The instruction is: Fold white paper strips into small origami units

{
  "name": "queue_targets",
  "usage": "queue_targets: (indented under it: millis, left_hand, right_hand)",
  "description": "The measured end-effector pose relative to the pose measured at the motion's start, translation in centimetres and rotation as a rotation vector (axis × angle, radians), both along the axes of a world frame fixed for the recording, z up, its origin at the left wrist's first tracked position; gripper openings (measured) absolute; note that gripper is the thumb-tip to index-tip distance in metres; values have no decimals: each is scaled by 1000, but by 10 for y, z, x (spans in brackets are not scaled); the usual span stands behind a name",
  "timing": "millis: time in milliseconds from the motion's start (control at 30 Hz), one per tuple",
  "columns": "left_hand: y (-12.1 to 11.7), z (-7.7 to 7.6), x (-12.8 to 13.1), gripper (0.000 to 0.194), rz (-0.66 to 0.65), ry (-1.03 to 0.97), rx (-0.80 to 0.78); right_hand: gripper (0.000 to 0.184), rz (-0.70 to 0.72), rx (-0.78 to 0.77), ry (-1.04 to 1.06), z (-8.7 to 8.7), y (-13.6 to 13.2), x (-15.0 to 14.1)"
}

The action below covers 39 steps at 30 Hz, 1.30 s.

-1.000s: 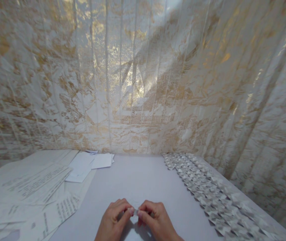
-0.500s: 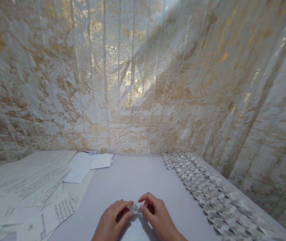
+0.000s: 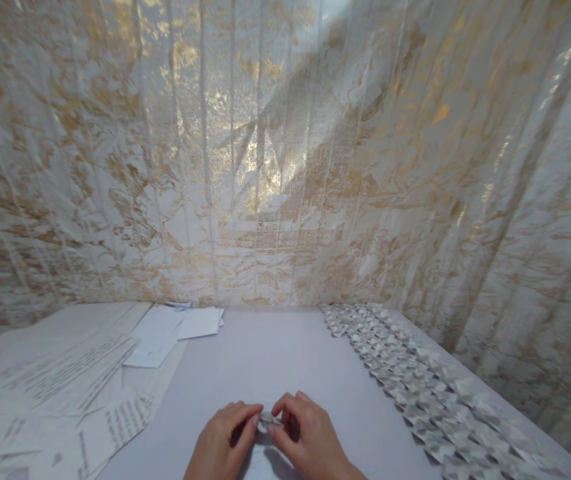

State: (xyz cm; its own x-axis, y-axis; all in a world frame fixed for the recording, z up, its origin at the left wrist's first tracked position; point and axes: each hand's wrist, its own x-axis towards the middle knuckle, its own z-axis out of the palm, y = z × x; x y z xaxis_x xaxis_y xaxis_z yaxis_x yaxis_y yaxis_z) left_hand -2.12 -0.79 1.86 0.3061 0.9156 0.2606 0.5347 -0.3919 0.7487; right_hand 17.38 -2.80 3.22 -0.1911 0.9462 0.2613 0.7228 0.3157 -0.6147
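Both hands meet low in the middle of the view over a pale grey table. My left hand and my right hand pinch a small folded piece of paper between thumbs and fingertips. The paper is whitish with grey print and is mostly hidden by the fingers. Both hands rest on or just above the table top.
Rows of several small folded paper pieces run along the table's right side. Printed sheets and small white paper slips lie at the left. A gold-and-white curtain hangs right behind the table.
The fingers have shifted slightly on the folded paper, the right hand's fingers lifting and then closing in again. Hands stay in the same spot; the view has drifted a little.
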Motion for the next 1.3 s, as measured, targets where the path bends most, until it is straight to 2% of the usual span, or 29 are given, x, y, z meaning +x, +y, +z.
queue_targets:
  millis: [167, 400, 833, 1133, 1300]
  left_hand:
    - [3, -6, 0, 32, -50, 5, -10]
    - [-7, 2, 3, 37, -22, -42, -39]
    - [-9, 0, 5, 36, -33, -96, -34]
    - [-5, -9, 2, 33, -46, -23, 8]
    - [-7, -3, 5, 32, -36, -30, -22]
  right_hand:
    - [22, -3, -6, -15, 2, -2, -4]
    - [25, -18, -18, 30, 5, -3, -6]
    - [36, -17, -48, 42, 13, -5, -4]
    - [36, 32, -5, -61, 9, -8, -6]
    - [39, 29, 28, -160, 2, -7, -7]
